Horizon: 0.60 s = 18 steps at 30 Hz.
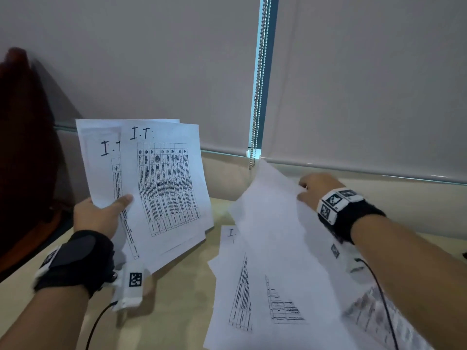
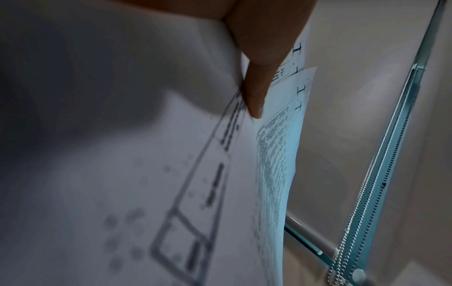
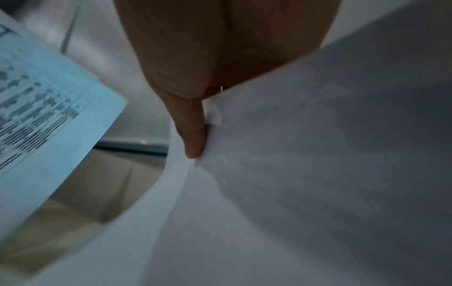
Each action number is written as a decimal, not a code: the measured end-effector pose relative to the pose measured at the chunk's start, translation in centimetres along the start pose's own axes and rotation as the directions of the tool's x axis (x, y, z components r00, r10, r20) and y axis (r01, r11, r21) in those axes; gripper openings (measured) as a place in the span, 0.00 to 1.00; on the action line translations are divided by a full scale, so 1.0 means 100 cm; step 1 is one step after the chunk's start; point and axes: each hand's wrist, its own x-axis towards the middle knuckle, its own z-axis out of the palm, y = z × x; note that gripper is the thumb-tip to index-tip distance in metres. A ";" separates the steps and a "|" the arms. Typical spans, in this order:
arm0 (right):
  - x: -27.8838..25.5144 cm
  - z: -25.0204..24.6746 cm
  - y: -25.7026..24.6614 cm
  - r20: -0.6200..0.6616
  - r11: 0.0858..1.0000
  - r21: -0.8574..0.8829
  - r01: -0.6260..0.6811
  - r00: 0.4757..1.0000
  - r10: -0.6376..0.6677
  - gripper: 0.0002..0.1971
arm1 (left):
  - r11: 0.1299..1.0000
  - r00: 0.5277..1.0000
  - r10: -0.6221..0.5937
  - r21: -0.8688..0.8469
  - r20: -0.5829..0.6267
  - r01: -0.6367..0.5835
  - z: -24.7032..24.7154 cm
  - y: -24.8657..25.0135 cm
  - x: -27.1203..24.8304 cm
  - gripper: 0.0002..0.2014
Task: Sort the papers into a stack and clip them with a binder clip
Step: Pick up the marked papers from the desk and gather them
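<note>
Left hand (image 1: 101, 215) pinches fanned sheets (image 1: 161, 188) upright, long axis vertical. Right hand (image 1: 316, 189) grips a lifted sheet's (image 1: 273, 218) top edge, just right of the fan; more papers (image 1: 242, 286) below it.

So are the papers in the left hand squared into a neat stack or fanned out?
Fanned out. In the left hand, the papers sit offset, two "I.T." headings showing side by side.

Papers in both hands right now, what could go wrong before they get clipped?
1. The white printed sheets marked I.T. are fanned unevenly under the left hand thumb; one could slip out.
2. The right hand pinches a blank-faced white sheet by its edge, where it buckles and might crease.
3. No binder clip shows in any view.
</note>
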 end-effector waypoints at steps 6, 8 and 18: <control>-0.039 -0.106 0.030 -0.324 0.956 -0.293 0.008 0.940 -0.107 0.11 | 1.000 0.999 -0.004 0.007 0.042 0.004 0.021 0.009 -0.012 0.25; -0.063 -0.099 0.021 -0.199 0.890 -0.451 0.069 0.964 -0.176 0.13 | 1.000 0.998 -0.005 -0.020 0.058 0.007 0.031 0.014 -0.020 0.25; -0.120 0.075 0.001 0.466 0.978 -0.165 0.129 0.884 -0.038 0.35 | 0.999 0.990 -0.015 -0.046 0.143 0.022 0.050 0.006 -0.040 0.23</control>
